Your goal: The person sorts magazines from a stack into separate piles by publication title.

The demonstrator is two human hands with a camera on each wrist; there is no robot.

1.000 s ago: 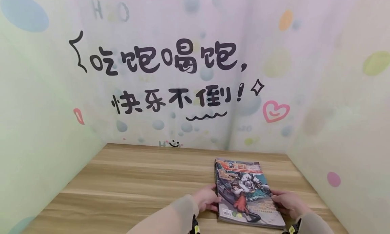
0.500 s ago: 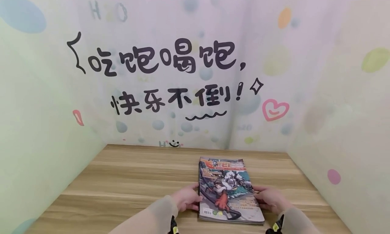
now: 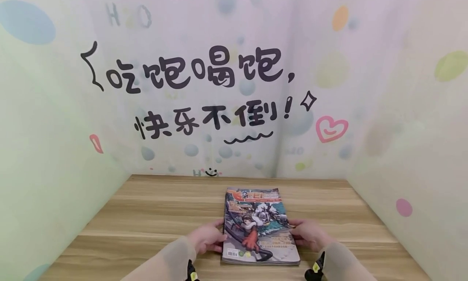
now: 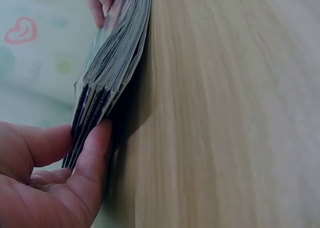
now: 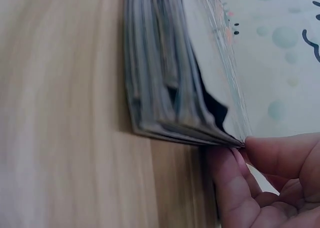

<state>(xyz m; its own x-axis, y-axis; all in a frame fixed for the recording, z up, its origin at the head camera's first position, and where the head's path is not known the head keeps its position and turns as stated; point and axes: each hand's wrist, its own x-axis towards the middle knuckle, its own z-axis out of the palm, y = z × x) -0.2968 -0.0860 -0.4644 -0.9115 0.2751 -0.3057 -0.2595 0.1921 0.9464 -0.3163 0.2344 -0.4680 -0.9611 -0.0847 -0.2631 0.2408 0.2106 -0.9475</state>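
A stack of several magazines (image 3: 256, 228), the top one with a colourful comic-style cover, lies face up between both hands in the head view. My left hand (image 3: 208, 236) grips its left side; in the left wrist view the thumb and fingers pinch the layered spines (image 4: 97, 95). On the opposite side my right hand (image 3: 312, 234) grips the right edge. The right wrist view shows fingertips (image 5: 257, 144) pinching the stack at a corner, its loose page edges (image 5: 165, 77) facing the camera. The stack is close over the table, with a dark shadow along its underside.
The wood-grain table (image 3: 157, 208) extends around the stack. Behind it hangs a pale curtain (image 3: 204, 159) with black lettering and coloured spots, and pale walls (image 3: 406, 163) rise at the left and right sides.
Both hands have moved to the left with the magazine stack between them, from the right part of the table toward its middle. Their hold on the stack looks the same.
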